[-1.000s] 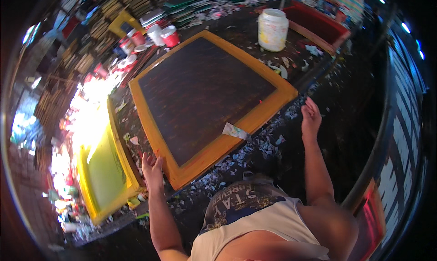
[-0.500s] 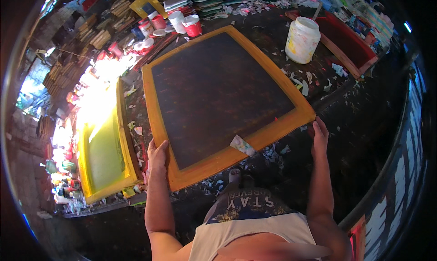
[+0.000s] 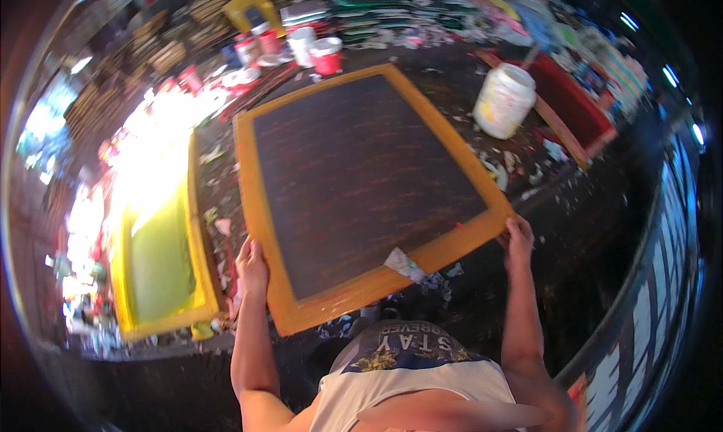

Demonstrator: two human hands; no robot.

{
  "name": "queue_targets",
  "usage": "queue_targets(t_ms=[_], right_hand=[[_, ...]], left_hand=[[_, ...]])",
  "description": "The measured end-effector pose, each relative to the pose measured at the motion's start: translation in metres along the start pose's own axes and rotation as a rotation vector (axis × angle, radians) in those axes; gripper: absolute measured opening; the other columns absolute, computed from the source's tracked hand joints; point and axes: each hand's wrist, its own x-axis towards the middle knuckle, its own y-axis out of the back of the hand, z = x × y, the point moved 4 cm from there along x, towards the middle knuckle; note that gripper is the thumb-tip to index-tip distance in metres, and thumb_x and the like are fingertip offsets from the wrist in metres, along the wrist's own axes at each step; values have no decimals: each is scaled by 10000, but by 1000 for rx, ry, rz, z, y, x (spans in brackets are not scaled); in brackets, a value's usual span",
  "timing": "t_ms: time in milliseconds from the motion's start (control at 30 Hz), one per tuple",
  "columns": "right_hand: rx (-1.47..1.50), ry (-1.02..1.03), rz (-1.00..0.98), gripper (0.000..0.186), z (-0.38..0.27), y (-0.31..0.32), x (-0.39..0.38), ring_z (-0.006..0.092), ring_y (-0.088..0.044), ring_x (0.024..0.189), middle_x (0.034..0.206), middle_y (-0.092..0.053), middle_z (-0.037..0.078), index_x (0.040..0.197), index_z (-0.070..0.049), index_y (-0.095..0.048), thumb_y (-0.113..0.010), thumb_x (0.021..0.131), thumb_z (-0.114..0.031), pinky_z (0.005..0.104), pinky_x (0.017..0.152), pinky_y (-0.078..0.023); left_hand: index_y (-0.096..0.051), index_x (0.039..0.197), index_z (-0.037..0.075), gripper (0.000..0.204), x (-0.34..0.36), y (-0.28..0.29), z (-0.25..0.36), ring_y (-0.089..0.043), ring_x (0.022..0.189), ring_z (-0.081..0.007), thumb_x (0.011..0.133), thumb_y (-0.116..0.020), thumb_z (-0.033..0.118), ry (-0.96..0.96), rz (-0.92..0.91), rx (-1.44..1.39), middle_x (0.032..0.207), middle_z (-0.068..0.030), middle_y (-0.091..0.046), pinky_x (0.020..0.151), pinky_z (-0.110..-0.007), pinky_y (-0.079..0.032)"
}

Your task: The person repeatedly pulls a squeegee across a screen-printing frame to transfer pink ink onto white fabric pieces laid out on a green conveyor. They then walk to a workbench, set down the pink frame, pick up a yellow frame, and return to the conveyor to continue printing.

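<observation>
A large screen-printing frame (image 3: 361, 176) with orange-yellow wooden sides and dark mesh is held between my two hands, tilted above the dark work table. My left hand (image 3: 252, 266) grips its left side near the bottom corner. At the near right corner my right hand (image 3: 517, 240) is closed on the wood, with the fingers partly hidden beneath it. A stained whitish strip (image 3: 404, 265) sticks to the near edge of the frame. To the left of it lies a second screen frame (image 3: 162, 259), yellow with a yellowish mesh, partly washed out by glare.
Beyond the frame's right side stands a paint-stained white jar (image 3: 503, 100), beside a red trough (image 3: 561, 89). Red and white buckets (image 3: 326, 57) stand at the back, near stacked sheets (image 3: 369, 14). Paper scraps litter the table. Light-coloured bars (image 3: 670, 281) run along the right.
The view has shifted, so the held frame, the jar and the trough sit lower in the picture. Both hands keep their grip on the frame.
</observation>
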Motion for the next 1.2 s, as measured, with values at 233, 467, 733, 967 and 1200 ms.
queue_targets(t_ms=[233,467,733,967,1200], right_hand=[[-32,51,104,402,-21,48,44,240,-774,985,1167,-774,79,1372,-114,-716,-789,1037,-325,376,827,-620],[88,88,-15,392,-9,86,82,267,-767,1073,1209,-760,103,1381,-43,-700,-787,1058,-247,418,902,-640],[53,87,-25,307,6,102,89,226,-764,1057,1144,-758,69,1308,-97,-702,-789,1064,-262,420,851,-655],[-374,426,240,511,-35,101,82,275,-702,1289,1419,-735,162,1484,28,-682,-783,1051,-225,416,1092,-557],[1,795,152,415,-105,24,-45,282,-746,1246,1411,-746,200,1471,48,-658,-698,1118,-164,402,1073,-598]], left_hand=[[-699,1456,-59,375,-14,-47,17,-663,950,-65,1194,-586,184,-84,-31,-144,1125,0,-778,826,-271,-549],[-693,1480,0,353,-35,-97,27,-718,1059,-97,1202,-571,180,9,-34,-67,1209,-48,-800,921,-270,-564],[-677,1490,-17,374,-40,-101,16,-729,1088,-115,1184,-613,187,-15,-69,-114,1260,-58,-801,942,-290,-572],[-569,1611,-24,699,-50,-76,38,-758,1087,-196,1040,-803,304,195,-117,236,1254,-140,-797,957,-348,-593],[1,1781,-14,1217,-57,21,85,-690,1336,-429,986,-866,299,-35,90,386,1556,-326,-595,1138,-505,-547]])
